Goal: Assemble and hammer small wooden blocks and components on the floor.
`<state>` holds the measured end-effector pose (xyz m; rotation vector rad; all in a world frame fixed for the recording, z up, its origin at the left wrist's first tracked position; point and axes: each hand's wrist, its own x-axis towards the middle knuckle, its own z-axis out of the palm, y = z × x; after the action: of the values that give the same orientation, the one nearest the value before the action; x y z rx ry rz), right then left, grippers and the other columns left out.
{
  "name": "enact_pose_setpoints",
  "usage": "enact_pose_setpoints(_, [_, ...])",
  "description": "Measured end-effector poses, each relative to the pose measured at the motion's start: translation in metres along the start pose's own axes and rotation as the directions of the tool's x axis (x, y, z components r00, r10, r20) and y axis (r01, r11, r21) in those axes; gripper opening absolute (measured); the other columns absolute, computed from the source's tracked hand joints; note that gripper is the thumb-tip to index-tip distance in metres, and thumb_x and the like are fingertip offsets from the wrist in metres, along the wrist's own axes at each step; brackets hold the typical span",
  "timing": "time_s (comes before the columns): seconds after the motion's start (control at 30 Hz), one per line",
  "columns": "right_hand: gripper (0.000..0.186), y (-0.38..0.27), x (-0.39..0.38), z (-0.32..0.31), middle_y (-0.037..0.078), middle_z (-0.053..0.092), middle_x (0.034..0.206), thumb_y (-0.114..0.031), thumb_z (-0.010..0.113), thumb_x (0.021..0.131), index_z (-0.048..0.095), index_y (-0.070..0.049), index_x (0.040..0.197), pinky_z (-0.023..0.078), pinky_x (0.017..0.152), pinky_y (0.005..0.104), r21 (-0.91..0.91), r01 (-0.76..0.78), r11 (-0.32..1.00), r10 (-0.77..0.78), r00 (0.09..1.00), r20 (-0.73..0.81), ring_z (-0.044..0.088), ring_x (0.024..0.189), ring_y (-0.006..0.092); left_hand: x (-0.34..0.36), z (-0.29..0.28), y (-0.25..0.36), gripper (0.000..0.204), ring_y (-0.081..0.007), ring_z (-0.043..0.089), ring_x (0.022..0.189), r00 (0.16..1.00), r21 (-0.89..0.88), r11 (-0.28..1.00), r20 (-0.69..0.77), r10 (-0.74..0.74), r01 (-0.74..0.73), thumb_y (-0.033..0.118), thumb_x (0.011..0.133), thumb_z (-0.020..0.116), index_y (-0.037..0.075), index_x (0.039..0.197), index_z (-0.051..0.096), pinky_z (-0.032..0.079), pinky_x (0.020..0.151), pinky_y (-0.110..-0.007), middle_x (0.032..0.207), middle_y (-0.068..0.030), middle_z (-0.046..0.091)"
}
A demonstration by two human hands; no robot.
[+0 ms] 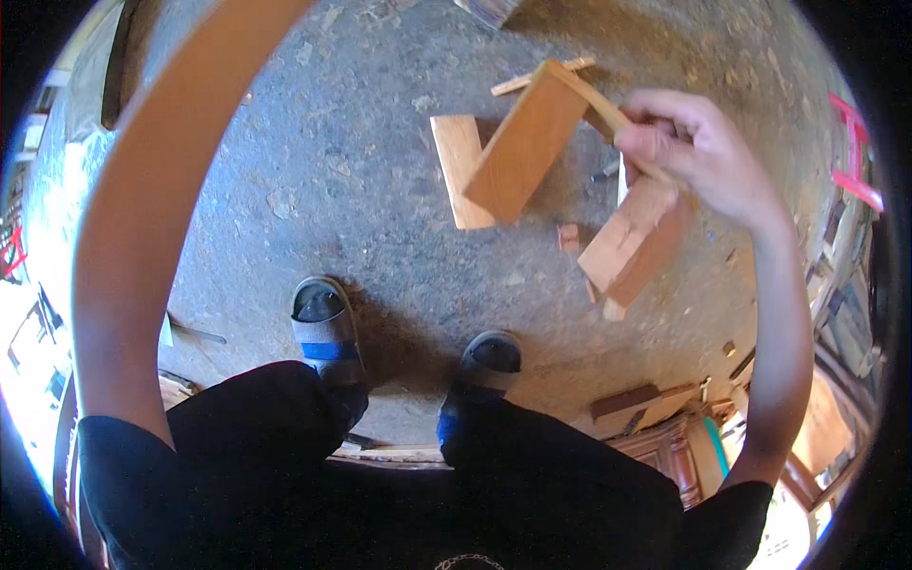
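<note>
Head view, right hand (698, 152): pinching a wooden strip (594, 95) between thumb and fingers.
Left hand: beyond the top edge; cannot tell its state.
Board (527, 147): left of right hand, meeting the strip's far end; joined or not, cannot tell.
Block (627, 233): just below right hand.
Plank (458, 157): farther left, on floor (256, 190).

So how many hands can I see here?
1: the right hand, at the upper right, gripping a wood strip. The left arm runs out past the top edge, so the left hand is out of view.
</note>
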<state>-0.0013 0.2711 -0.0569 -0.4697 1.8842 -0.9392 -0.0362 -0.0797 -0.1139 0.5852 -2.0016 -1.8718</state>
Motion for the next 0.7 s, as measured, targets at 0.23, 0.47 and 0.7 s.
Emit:
enact_pose_setpoints(0.23, [0.073,0.054,-0.039,-0.011,0.008,0.070,0.120,-0.058,0.065,0.098,0.062,0.002,0.138,0.051,0.098,0.0272,-0.055,0.070,0.996,-0.083,0.955,-0.285,0.067,0.109,0.0153,-0.197,-0.053,-0.082,0.058,-0.0295,0.058,0.114,0.853,0.669,0.594,0.519,0.058,-0.447,0.053,0.097,0.067,0.004,0.126,0.064,0.039,0.109,-0.046,0.120,-0.0126,0.065])
enact_pose_setpoints(0.47, [0.060,0.054,-0.067,-0.001,0.002,0.069,0.105,-0.055,0.066,0.099,0.067,-0.003,0.130,0.055,0.079,0.0252,0.064,0.173,0.983,-0.146,0.942,-0.301,0.069,0.091,0.0091,-0.262,-0.007,-0.084,0.093,-0.0361,0.048,0.129,0.880,0.668,0.617,0.468,0.085,-0.415,0.064,0.077,0.083,0.011,0.145,0.049,0.028,0.115,-0.054,0.132,-0.0166,0.055])
enact_pose_setpoints(0.7, [0.044,0.037,-0.095,0.019,0.000,0.068,0.101,-0.040,0.072,0.099,0.069,-0.003,0.123,0.050,0.080,0.0244,-0.130,0.190,0.973,-0.229,0.851,-0.473,0.064,0.088,0.0085,-0.273,0.031,-0.041,0.084,-0.0405,0.070,0.112,0.824,0.370,0.903,0.565,-0.033,-0.218,0.036,0.079,0.089,0.009,0.143,0.043,0.057,0.095,-0.048,0.123,-0.0229,0.069])
